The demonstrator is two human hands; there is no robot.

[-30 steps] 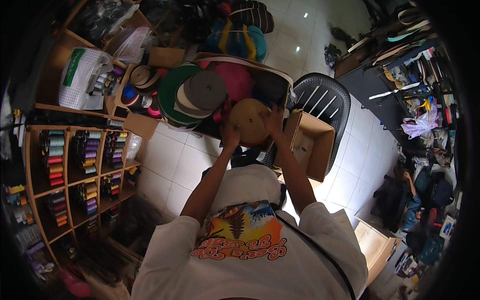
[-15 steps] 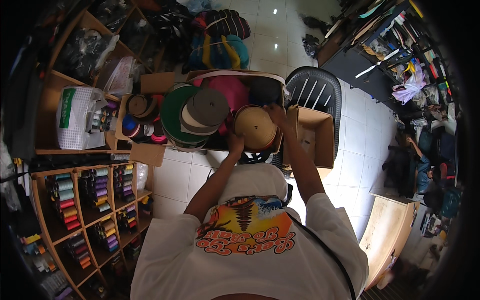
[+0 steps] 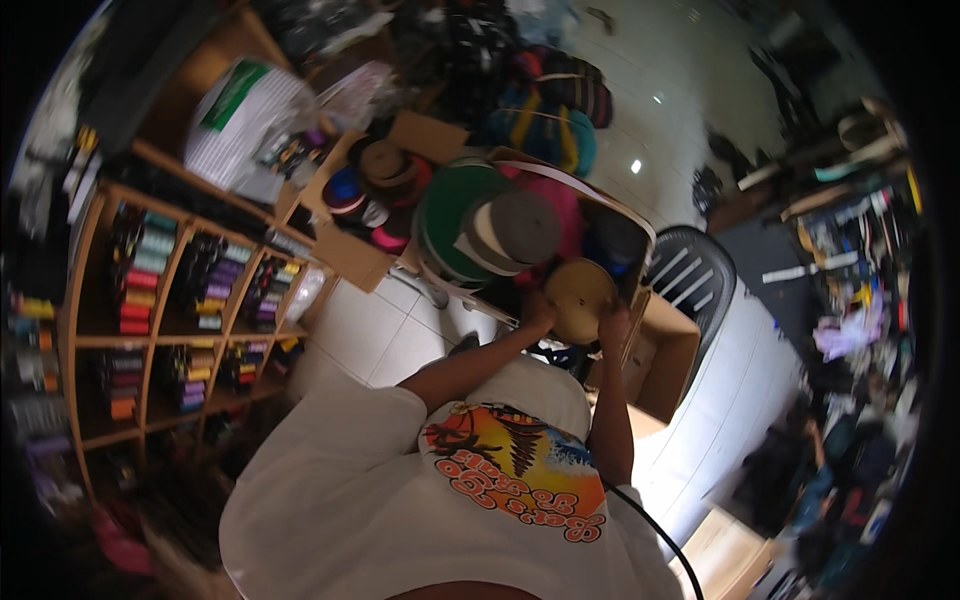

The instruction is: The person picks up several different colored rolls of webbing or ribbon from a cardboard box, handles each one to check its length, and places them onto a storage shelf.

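Note:
Between my two hands is a tan roll of webbing (image 3: 580,295), wound into a flat disc with a small hole at its centre. My left hand (image 3: 540,314) grips its left edge and my right hand (image 3: 614,326) its right edge, fingers curled round the rim. The roll is over the near side of a cardboard box (image 3: 648,232). Inside that box, to the left, a grey roll (image 3: 518,230) lies on top of a larger green roll (image 3: 455,222). Pink material (image 3: 562,212) and a dark blue roll (image 3: 612,243) sit behind the tan one.
A smaller box of rolls (image 3: 355,255) adjoins on the left, and an open cardboard box (image 3: 665,355) rests on a black chair (image 3: 708,268) at right. Wooden shelving (image 3: 150,340) with thread spools stands on the left. Wrapped bundles (image 3: 545,135) lie beyond.
The view has turned, so the scene appears tilted. The tan roll has come up out of its place in the box and toward my body, with both hands on it.

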